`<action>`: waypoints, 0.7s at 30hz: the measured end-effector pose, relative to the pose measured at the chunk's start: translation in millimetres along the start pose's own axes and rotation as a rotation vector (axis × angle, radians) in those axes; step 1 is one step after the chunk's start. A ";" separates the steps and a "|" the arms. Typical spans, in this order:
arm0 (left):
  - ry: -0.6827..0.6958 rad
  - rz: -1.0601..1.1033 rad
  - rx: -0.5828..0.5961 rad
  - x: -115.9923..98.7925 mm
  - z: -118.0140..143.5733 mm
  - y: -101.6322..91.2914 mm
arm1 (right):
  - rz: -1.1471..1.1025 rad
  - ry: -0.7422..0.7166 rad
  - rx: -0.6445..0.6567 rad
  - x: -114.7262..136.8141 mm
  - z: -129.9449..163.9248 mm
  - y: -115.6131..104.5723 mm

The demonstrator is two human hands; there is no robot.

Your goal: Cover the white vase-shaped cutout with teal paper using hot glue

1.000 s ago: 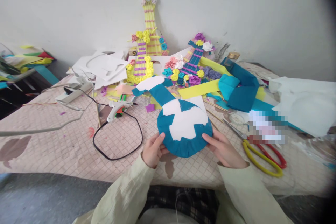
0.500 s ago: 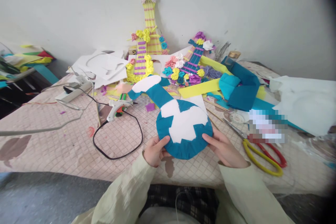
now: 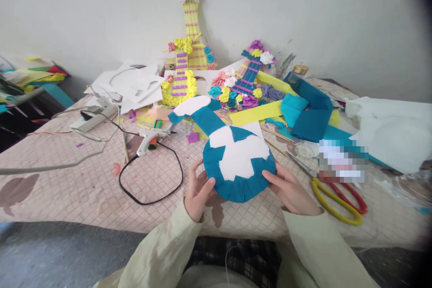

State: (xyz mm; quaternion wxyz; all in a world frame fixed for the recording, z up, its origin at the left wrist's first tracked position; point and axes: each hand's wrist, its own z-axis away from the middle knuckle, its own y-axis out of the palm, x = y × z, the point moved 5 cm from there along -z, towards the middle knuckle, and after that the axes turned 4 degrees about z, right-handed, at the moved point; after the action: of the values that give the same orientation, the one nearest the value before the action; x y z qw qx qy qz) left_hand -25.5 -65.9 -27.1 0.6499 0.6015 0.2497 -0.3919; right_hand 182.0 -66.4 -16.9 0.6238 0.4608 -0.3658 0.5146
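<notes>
Between my hands is a guitar-shaped cutout (image 3: 236, 159), a round body with a neck pointing away to the upper left. White board shows in its middle, and teal crepe paper is folded over its edges. My left hand (image 3: 199, 189) grips the lower left rim, thumb at the edge, its other fingers partly hidden behind. On the lower right rim, my right hand (image 3: 288, 189) presses its thumb on the teal paper with the fingers underneath. Left of the cutout lies a white glue gun (image 3: 148, 139) with a black cord. Scissors (image 3: 332, 193) with yellow and red handles rest near my right hand.
Decorated paper guitars, one tall yellow (image 3: 191, 18) and one blue (image 3: 248, 76), stand at the back by the wall. A power strip (image 3: 94, 114) with cords lies left. Teal crepe paper (image 3: 313, 108) and a white sheet (image 3: 393, 130) are on the right.
The cutout has shifted slightly to the right and turned a little. My left hand's fingers have loosened and risen along the rim; the thumb sits nearer the edge. My right hand keeps its grip.
</notes>
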 end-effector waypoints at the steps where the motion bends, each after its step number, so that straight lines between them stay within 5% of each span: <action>1: 0.076 -0.039 0.009 -2.5 1.8 -0.6 | -0.003 -0.001 0.001 -0.1 0.5 -0.4; 6: 0.259 -0.374 0.102 -8.2 7.3 2.0 | -0.009 -0.030 -0.031 1.7 2.1 -2.1; 15: 0.275 -0.599 0.062 -8.8 3.0 0.5 | 0.065 -0.088 -0.058 4.7 3.5 -2.1; 21: 0.180 -0.397 -0.025 -7.1 3.4 0.4 | 0.112 -0.112 -0.019 5.6 4.4 -1.1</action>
State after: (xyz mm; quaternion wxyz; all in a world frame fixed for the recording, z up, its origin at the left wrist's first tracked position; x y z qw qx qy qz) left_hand -29.7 -67.8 -20.8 0.5426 0.5649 0.4251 -0.4536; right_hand 184.2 -68.9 -10.6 0.5770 0.4617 -0.4302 0.5185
